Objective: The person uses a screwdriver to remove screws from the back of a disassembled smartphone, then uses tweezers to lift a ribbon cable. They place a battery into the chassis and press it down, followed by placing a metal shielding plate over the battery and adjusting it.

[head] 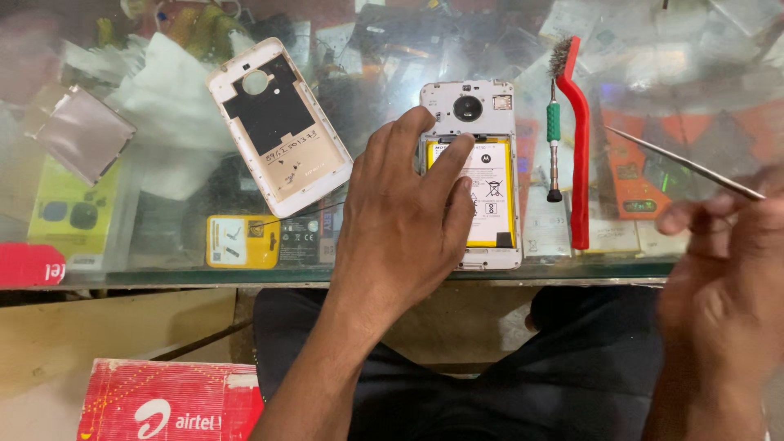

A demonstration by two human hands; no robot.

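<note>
An opened smartphone [487, 106] lies face down on the glass counter, its yellow-edged battery [494, 204] exposed. My left hand [404, 220] rests on the phone's left side, index fingertip pressing on the top of the battery. My right hand [723, 269], blurred at the right edge, grips thin metal tweezers [686, 163] that point up and left, away from the phone. The phone's removed back cover [278, 126] lies inside-up to the left of my left hand.
A red-handled wire brush [578, 139] and a green-collared small screwdriver [554, 139] lie just right of the phone. A square grey piece [80, 133] and white tissue [163, 90] sit at the far left. Packaged goods show under the glass. A red box [167, 400] is below the counter edge.
</note>
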